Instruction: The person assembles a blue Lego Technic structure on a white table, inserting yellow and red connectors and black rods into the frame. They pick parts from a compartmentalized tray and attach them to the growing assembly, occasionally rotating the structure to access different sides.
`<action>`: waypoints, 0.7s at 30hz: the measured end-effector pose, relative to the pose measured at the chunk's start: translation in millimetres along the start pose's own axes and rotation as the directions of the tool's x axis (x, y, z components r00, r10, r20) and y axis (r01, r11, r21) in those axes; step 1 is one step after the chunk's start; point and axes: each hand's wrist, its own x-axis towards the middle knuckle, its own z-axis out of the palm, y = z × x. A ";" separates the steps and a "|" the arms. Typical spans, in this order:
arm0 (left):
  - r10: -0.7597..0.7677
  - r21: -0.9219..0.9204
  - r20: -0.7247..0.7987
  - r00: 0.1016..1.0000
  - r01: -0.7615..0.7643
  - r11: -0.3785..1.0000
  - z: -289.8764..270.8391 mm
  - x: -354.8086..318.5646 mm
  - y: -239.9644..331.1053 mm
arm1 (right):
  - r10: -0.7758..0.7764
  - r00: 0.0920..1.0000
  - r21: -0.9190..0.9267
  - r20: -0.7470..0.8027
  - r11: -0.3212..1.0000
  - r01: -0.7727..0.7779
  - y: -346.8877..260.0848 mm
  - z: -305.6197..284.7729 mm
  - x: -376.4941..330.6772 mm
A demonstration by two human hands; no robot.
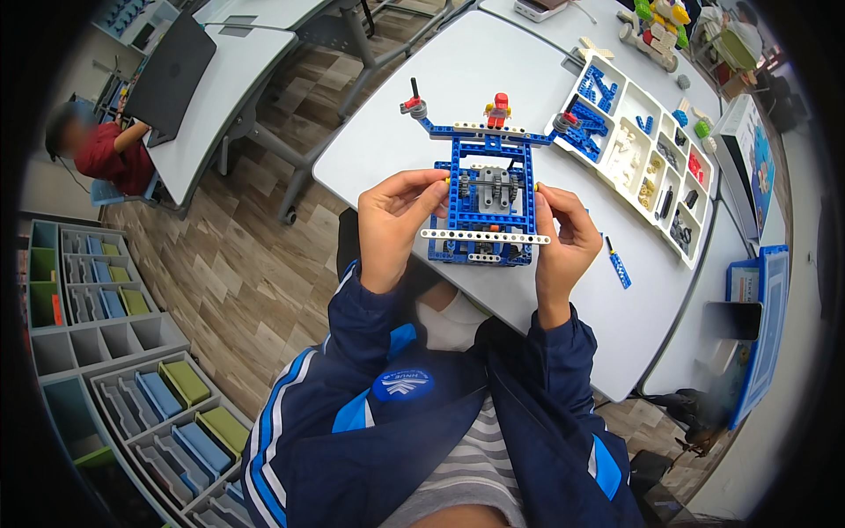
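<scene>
A model built of blue toy bricks (453,150) stands at the near edge of the white table, with grey gears (498,187) inside its frame. My left hand (393,224) pinches its left side, where a small yellow piece shows at the fingertips. On the opposite side my right hand (563,242) closes thumb and fingers at another small yellow piece. A white perforated beam (484,236) crosses the front. A toy figure with a red helmet (499,113) stands on the back beam, between two outstretched arms with upright black rods.
To the right lies a white sorting tray (627,167) of loose parts. A blue beam piece (620,267) rests nearer me. Another brick model (656,35) and a box (748,167) are farther off. At left, a person (114,150) sits by a laptop (173,77); drawers (132,352) stand below.
</scene>
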 end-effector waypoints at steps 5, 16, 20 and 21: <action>-0.003 0.021 0.016 1.000 0.003 1.000 -1.0 0.1 0.8 | 0.021 1.000 0.011 -0.004 1.000 -0.021 -0.8 0.9 0.3; 0.009 -0.014 0.011 1.000 -0.008 1.000 -2.0 -0.7 -2.0 | 0.227 0.972 0.073 0.060 0.970 -0.231 -5.1 -3.6 3.1; 0.040 0.041 0.015 0.999 -0.041 0.998 -3.0 -0.4 -1.8 | 0.255 0.964 0.125 0.077 0.957 -0.263 -3.8 -4.3 5.5; 0.049 0.066 0.011 0.999 -0.050 0.997 -3.0 -0.4 -1.1 | 0.239 0.968 0.111 0.080 0.963 -0.247 -3.2 -4.1 6.3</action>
